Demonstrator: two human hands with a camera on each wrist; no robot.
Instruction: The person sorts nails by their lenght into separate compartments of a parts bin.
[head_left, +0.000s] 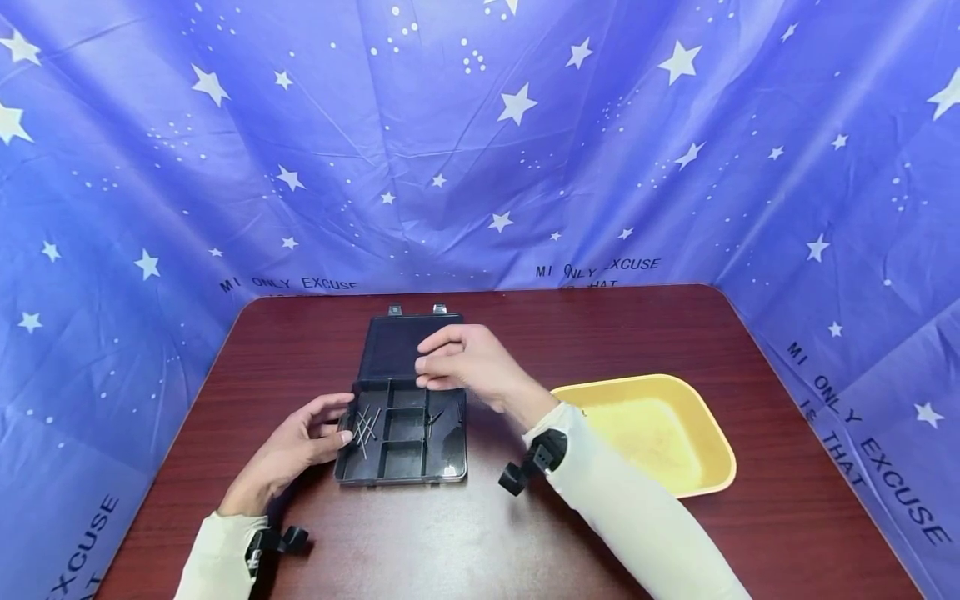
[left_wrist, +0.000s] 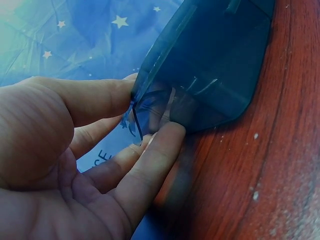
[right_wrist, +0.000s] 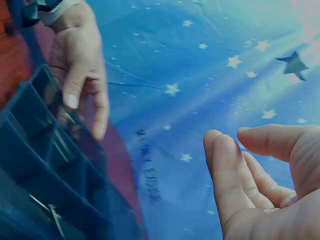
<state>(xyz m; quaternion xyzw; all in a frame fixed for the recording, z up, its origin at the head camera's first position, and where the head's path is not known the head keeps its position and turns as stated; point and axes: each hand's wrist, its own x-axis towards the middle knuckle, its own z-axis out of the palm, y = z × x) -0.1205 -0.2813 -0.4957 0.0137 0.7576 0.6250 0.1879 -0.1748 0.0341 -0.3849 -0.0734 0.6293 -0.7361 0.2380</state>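
A dark, see-through plastic compartment box (head_left: 397, 481) lies on the table with its lid (head_left: 388, 350) folded back. Thin metal nails (head_left: 365, 431) are scattered in its left compartment, and small dark pieces (head_left: 432, 421) lie in the right one. At the left wall, my left hand (head_left: 300, 437) grips the box between thumb and fingers; the left wrist view shows the box's corner (left_wrist: 215, 80) pinched. My right hand (head_left: 476, 367) hovers over the hinge area, fingers bent loosely. In the right wrist view its thumb and forefinger (right_wrist: 227, 160) are slightly apart with nothing visible between them.
A yellow plastic tub (head_left: 660, 383) stands on the right of the dark red wooden table (head_left: 390, 542), partly behind my right forearm. Blue star-printed cloth (head_left: 450, 150) hangs around the back and sides.
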